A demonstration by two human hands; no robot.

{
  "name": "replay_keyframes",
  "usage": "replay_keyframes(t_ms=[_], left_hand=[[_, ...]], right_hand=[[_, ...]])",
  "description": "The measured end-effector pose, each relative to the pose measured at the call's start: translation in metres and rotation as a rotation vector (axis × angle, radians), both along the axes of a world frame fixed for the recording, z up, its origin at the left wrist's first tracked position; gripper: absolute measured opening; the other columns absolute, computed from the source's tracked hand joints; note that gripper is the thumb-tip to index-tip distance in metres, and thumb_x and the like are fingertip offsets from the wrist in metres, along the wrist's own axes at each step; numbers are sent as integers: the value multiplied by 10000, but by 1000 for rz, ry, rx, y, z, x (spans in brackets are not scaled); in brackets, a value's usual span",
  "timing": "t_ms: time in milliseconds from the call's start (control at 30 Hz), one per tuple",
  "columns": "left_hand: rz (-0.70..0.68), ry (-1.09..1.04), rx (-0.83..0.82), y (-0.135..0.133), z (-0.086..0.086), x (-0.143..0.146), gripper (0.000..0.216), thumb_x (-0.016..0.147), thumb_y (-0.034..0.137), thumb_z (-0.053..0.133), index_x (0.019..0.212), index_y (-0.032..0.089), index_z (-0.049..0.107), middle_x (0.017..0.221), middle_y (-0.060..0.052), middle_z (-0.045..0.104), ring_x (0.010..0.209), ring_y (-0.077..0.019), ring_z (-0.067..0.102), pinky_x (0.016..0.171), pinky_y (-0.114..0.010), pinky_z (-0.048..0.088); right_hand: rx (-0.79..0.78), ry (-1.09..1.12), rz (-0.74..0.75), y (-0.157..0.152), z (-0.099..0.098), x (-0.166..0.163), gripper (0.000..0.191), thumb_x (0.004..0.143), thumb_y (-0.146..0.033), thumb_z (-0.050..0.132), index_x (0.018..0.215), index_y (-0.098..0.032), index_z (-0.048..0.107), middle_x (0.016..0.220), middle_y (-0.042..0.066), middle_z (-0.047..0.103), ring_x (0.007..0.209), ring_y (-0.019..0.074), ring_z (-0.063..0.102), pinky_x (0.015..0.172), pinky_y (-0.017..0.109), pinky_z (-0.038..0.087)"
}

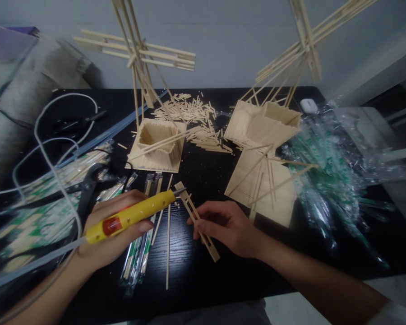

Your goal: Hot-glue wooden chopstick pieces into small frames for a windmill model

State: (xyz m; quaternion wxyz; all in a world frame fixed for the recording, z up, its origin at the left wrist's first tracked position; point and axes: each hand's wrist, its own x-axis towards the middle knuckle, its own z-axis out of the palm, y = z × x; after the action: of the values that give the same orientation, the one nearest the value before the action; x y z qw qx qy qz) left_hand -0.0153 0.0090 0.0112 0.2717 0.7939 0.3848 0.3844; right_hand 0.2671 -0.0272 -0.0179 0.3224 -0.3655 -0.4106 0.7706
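Note:
My left hand [113,230] is closed round a yellow glue gun [131,215] with a red button. Its metal tip points right and touches the top end of a small frame of wooden sticks [196,219]. My right hand [228,225] pinches that stick frame against the black table [196,280]. A grey cord [54,180] runs from the gun's back end off to the left. Loose single sticks [168,239] lie on the table between my hands.
Two stick windmill models stand behind: one on a square base [157,144], another on wooden boards [262,180]. Cut stick bits [192,115] are heaped between them. Wrapped chopsticks [138,253] lie by my left hand, plastic wrappers [328,158] at right, pliers [84,189] at left.

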Motion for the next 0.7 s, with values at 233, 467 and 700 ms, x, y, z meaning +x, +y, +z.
replay_keyframes(t_ms=[233, 467, 700], left_hand=[[75, -79, -88, -2, -6, -2, 222, 985, 422, 802, 872, 231, 793, 767, 10, 764, 609, -137, 694, 586, -242, 575], [68, -64, -74, 1, -4, -2, 239, 994, 440, 788, 880, 230, 785, 771, 13, 770, 567, -120, 670, 539, -228, 546], [-35, 8, -82, -1, -5, 0, 286, 1007, 495, 765, 877, 240, 765, 802, -15, 787, 620, -156, 744, 530, -230, 568]], right_hand=[[-1, -10, 2, 1, 1, 0, 311, 983, -464, 838, 1049, -161, 806, 809, 25, 762, 671, 125, 671, 659, 256, 558], [-34, 43, 5, 2, 1, -1, 341, 981, -473, 849, 1114, -162, 808, 829, 25, 779, 677, 123, 688, 666, 255, 565], [-93, 103, 1, 6, -2, -2, 377, 927, -473, 906, 1102, -164, 780, 816, 19, 794, 662, 123, 688, 657, 255, 550]])
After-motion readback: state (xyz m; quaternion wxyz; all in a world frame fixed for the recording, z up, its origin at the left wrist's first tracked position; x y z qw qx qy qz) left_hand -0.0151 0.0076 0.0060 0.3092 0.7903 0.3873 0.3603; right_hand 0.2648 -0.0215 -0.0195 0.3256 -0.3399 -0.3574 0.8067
